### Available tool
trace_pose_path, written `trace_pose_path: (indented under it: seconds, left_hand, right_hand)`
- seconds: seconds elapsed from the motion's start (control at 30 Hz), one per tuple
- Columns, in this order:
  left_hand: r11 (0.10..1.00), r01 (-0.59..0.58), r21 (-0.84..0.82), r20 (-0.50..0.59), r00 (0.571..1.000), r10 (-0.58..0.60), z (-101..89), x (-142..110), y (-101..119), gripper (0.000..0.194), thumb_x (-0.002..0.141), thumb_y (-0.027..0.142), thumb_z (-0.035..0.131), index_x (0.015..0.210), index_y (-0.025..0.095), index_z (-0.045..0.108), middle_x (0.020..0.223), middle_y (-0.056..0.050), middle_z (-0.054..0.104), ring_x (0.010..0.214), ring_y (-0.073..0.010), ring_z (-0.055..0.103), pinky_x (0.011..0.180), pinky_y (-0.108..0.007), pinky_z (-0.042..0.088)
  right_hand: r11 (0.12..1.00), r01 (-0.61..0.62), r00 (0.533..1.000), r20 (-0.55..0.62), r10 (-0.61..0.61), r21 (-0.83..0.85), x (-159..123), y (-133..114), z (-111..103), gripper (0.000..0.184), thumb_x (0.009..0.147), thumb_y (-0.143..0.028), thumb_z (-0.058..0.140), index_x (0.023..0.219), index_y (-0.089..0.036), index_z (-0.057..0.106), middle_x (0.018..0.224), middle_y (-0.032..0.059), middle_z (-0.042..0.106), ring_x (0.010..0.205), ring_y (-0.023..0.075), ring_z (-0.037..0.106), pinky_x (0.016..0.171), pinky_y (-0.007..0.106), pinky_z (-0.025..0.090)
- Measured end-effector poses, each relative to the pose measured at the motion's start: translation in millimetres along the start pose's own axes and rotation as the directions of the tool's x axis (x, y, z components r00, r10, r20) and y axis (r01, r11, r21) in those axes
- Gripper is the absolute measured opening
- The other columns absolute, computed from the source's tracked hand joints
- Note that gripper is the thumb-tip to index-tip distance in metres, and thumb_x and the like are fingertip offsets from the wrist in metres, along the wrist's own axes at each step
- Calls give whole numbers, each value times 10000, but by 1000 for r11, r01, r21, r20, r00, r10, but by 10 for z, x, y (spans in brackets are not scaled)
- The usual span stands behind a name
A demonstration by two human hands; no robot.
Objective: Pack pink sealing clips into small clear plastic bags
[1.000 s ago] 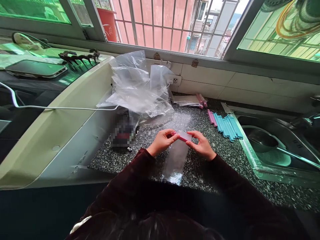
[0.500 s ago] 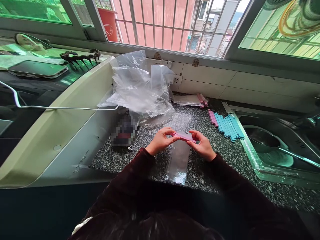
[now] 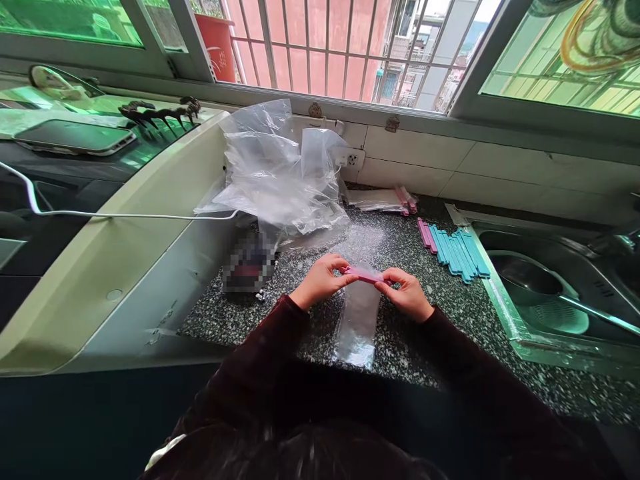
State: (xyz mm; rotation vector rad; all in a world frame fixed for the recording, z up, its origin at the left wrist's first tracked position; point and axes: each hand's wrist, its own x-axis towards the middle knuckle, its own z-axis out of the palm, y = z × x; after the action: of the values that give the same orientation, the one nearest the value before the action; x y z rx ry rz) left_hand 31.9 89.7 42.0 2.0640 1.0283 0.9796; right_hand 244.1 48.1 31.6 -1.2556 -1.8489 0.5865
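Between my two hands is a pink bag-sealing clip (image 3: 363, 275), a slim strip lying roughly level across the top of a clear plastic bag (image 3: 357, 327). My left hand (image 3: 323, 281) pinches its left end with thumb and fingers. At the right end, my right hand (image 3: 406, 293) has thumb and forefinger closed on it. The bag hangs down toward me over the speckled counter; whether the clip is fully fastened on it I cannot tell. Several blue clips (image 3: 460, 253) and a few pink clips (image 3: 427, 236) lie to the right.
A heap of clear plastic bags (image 3: 280, 180) stands at the back left, beside a blurred-out dark object (image 3: 249, 263). Flat bags with pink clips (image 3: 380, 200) lie by the wall. At right is a sink (image 3: 510, 327) holding a pan (image 3: 525, 273). A white cable (image 3: 150, 216) crosses the left side.
My right hand's fingers have closed in on the right end of the pink clip, where forefinger and thumb were wider apart. The left hand has hardly moved.
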Motion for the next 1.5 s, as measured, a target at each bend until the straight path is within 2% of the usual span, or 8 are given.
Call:
trace_pose_path:
  seconds: [0.63,1.07,1.33,1.5]
  left_hand:
    - [997,-43,65,-6,999,44,-5,-1,33,186,704,286,692,585,165,616,649,-10,621,713,-159,507,722,-290,401]
    - [998,-13,64,-29,999,15,18,-5,14,203,697,294,695,561,169,610,610,-4,602,703,-158,476,710,-289,398]
    - [993,101,-67,-62,993,-105,-21,10,-2,165,692,323,689,631,172,662,673,-18,624,749,-166,519,735,-297,414]
    - [975,137,-172,-77,985,-152,-46,21,-19,185,686,339,685,648,159,661,673,-17,615,725,-150,521,713,-279,412]
  right_hand:
    - [998,12,1000,-2,-12,-58,5,-5,5,277,792,-437,558,675,-194,619,659,30,617,650,153,541,629,283,421]
    - [999,-1,1000,-1,1,-35,11,-12,17,286,789,-443,561,696,-184,637,672,32,629,641,143,542,613,274,429]
    - [990,-135,991,-14,135,31,16,-30,-23,325,734,-486,596,751,-163,627,661,18,603,596,129,521,566,252,429]
    - [990,-130,991,-29,132,50,21,-73,-42,330,749,-491,576,708,-167,629,653,24,612,615,135,537,590,253,438]
